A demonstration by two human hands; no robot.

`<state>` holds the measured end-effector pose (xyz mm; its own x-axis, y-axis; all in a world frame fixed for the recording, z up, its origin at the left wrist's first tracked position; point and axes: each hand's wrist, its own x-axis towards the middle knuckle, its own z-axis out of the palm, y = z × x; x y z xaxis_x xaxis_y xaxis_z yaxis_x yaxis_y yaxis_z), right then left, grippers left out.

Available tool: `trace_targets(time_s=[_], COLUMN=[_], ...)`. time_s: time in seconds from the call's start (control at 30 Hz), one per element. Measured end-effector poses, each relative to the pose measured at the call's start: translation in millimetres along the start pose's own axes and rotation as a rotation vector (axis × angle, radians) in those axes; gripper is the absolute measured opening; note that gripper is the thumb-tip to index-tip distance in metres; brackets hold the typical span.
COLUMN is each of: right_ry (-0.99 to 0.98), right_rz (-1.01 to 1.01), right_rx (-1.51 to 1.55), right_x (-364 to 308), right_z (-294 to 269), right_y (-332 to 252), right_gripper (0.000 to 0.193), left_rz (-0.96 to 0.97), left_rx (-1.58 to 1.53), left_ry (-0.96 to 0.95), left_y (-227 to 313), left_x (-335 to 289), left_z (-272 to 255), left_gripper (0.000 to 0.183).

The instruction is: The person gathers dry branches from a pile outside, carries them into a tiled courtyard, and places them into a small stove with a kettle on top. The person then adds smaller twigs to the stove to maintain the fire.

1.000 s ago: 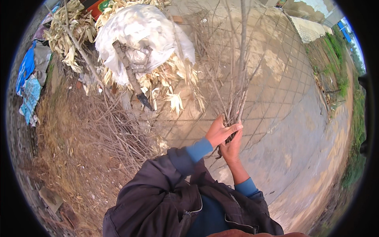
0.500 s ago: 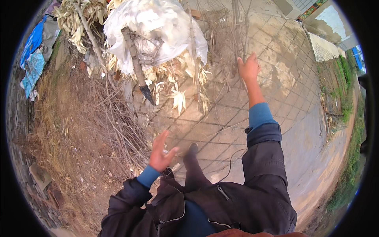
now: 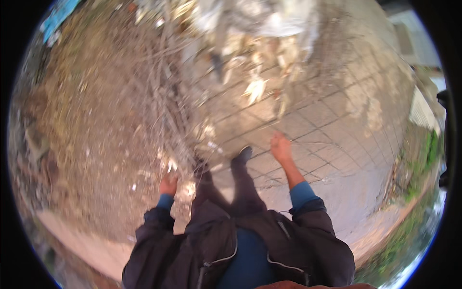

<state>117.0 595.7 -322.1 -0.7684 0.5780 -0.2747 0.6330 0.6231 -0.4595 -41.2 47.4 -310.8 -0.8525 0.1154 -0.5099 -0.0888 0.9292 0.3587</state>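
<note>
My right hand point(image 3: 280, 147) is over the paved ground ahead of my right foot, its fingers curled in. A thin twig-like line point(image 3: 315, 143) runs right from beside it; whether the hand holds it I cannot tell. Low on the left, my left hand point(image 3: 168, 184) hangs beside a heap of dry thin branches point(image 3: 168, 103); motion smears its fingers. Farther off, pale dry corn husks point(image 3: 255, 89) lie under a blurred white plastic sheet point(image 3: 284, 21). A dark-tipped stick point(image 3: 216, 65) stands out at the husks' left.
Paving slabs point(image 3: 317, 113) stretch ahead and right. Dry grass and litter cover the soil point(image 3: 91, 120) on the left. Blue sheeting point(image 3: 57, 19) lies at the far left edge. Green plants point(image 3: 423, 156) and a low pale wall point(image 3: 423, 108) border the right.
My right hand has drawn back from the upright thin branches toward my body, its fingers now curled. My left hand has dropped lower and left. The view has shifted, placing the husk pile higher.
</note>
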Motion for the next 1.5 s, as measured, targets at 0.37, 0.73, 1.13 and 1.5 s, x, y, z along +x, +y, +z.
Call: trace_targets(time_s=[0.37, 0.73, 1.13, 1.5], right_ry=[-0.437, -0.712, -0.488, -0.500], right_rz=[0.231, 0.385, -0.470, -0.416], right_rx=[0.394, 0.790, -0.229, -0.122], right_x=[-31.4, 5.3, 52.6, 23.9], right_z=[110.9, 253.5, 390.4, 377.5], right_y=[-75.4, -218.3, -279.4, -229.7], right_gripper=[0.032, 0.031, 0.056, 0.042], left_rz=[-0.246, -0.215, -0.114, -0.224], left_rx=[-0.229, -0.226, -0.191, -0.006], left_ry=[0.024, -0.014, 0.210, 0.005], left_y=[-68.6, -163.4, -189.6, -173.9], left_x=[72.6, 192.8, 264.3, 381.1], left_z=[30.8, 89.7, 143.5, 145.3], left_gripper=[0.076, 0.074, 0.105, 0.133])
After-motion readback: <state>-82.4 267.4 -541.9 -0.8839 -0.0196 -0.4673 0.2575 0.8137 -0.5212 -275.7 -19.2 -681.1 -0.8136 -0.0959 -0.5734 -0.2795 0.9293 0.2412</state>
